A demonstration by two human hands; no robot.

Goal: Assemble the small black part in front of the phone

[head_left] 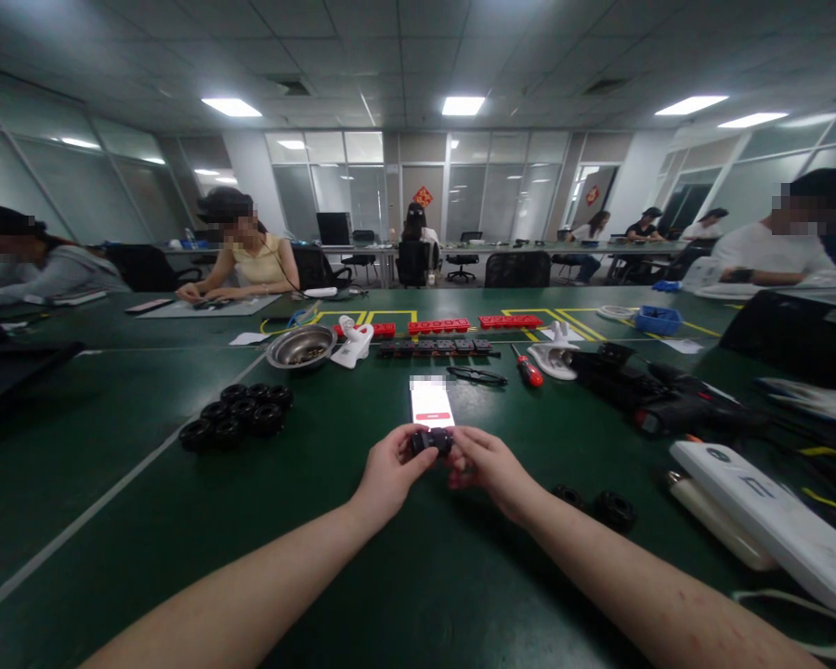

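Both my hands meet over the green table [111,446] just in front of me. My left hand [392,472] and my right hand [486,467] are each closed on a small black wheel-like part [431,440], gripping it from either side. A phone [430,405] with a lit white screen lies flat just beyond the part. A cluster of several black wheels [241,414] sits to the left, and two more black wheels [599,506] lie to the right of my right forearm.
A metal bowl [302,347], a red-handled screwdriver [529,368], a row of black parts [436,347], red parts [438,325], a black power tool [659,395] and a white device [773,520] lie around. Other people sit at the far sides.
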